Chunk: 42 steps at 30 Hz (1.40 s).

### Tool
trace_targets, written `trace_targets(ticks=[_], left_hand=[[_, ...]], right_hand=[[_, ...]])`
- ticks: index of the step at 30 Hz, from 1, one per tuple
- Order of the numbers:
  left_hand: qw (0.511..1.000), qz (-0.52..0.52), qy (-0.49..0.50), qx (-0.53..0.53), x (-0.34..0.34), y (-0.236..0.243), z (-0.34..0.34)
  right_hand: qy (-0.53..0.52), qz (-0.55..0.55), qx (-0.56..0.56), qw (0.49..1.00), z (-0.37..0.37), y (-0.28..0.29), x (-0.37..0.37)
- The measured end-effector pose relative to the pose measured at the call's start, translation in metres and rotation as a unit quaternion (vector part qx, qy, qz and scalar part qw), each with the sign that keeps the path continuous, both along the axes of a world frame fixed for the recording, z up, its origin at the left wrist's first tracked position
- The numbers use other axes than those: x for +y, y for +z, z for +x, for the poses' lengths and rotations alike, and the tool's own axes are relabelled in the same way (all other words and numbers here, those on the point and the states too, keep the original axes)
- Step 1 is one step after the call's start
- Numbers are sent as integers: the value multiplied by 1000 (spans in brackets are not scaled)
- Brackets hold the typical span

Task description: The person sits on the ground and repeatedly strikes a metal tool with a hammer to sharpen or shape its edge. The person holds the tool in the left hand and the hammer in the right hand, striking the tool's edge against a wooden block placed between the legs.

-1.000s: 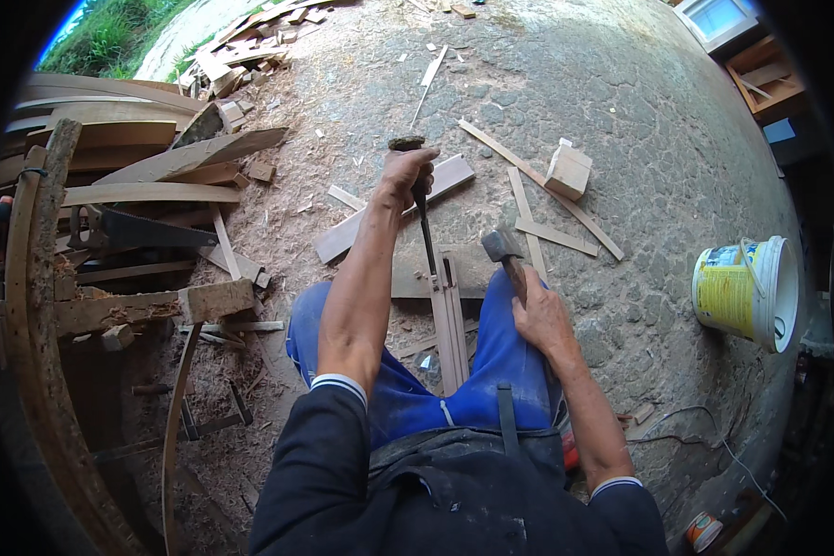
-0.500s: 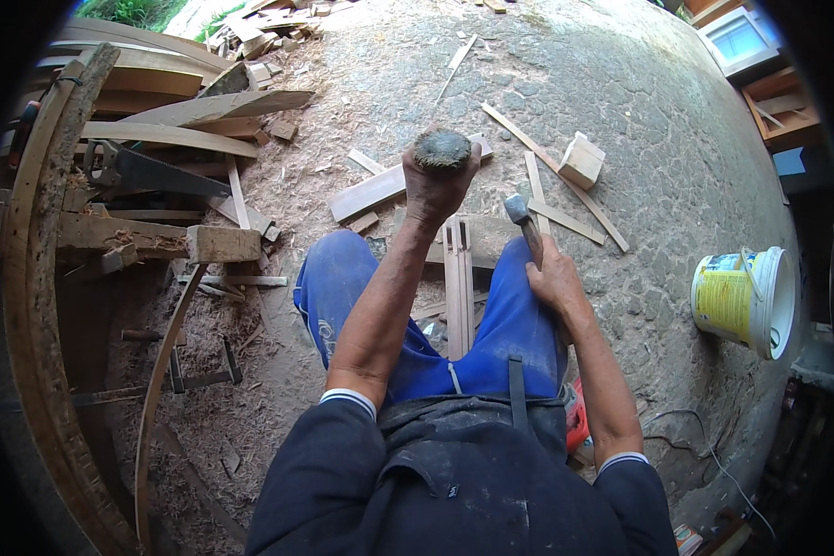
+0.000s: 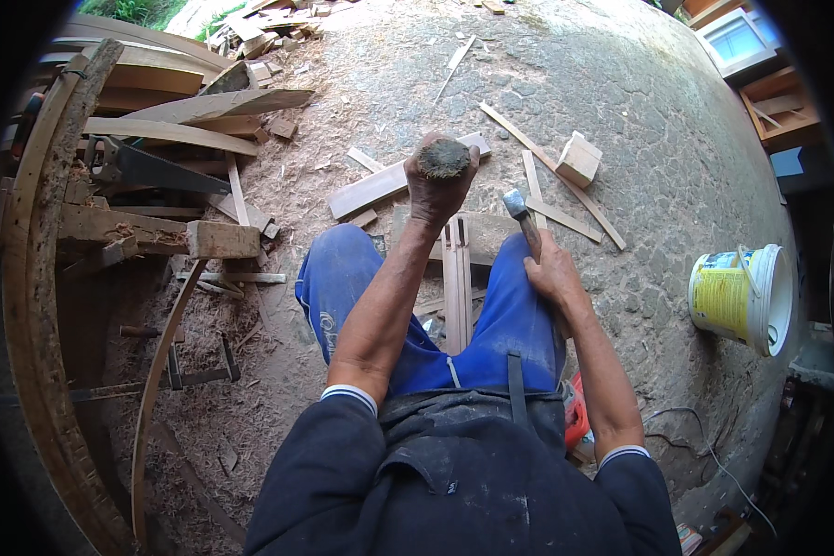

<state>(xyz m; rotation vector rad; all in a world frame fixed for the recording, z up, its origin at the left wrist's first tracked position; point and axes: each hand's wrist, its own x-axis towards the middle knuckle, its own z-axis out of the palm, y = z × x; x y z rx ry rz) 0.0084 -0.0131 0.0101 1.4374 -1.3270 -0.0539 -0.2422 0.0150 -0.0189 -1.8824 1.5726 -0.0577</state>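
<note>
My left hand (image 3: 431, 200) is raised in front of me, closed around an upright round piece of wood (image 3: 443, 158). Only its rough, frayed end shows from above; the hand hides the rest. My right hand (image 3: 553, 269) grips the handle of a hammer (image 3: 516, 203) above my right thigh, its metal head tilted up and to the left. Hammer and round wood are apart. Between my knees lie narrow wooden bars (image 3: 457, 292) with notched ends, pointing away from me. Beyond my left hand a flat board (image 3: 366, 191) rests on the ground.
Thin wood strips (image 3: 565, 185) and a wood block (image 3: 579, 159) lie ahead right. A white and yellow bucket (image 3: 739, 298) is tipped on its side at the right. On the left are stacked timber (image 3: 171, 134), a handsaw (image 3: 162, 170), a beam end (image 3: 223, 240) and a clamp (image 3: 199, 378).
My left hand and the round wood have shifted very slightly, the frayed end a little lower in view. The hammer has barely moved; both grips are the same.
</note>
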Motion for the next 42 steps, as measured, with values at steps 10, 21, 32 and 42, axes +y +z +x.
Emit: trace_targets(ticks=[10, 21, 32, 42], left_hand=[[995, 18, -52, 88, 5, 12, -4], [991, -4, -69, 117, 5, 3, 1], [986, 17, -48, 159, 2, -1, 2], [995, 0, -101, 3, 0, 0, 5]], right_hand=[[0, 8, -2, 1000, -2, -2, -3], [-11, 14, -8, 1000, -1, 3, -3], [-4, 27, -2, 1000, -1, 4, -4], [-11, -9, -128, 992, -20, -3, 1]])
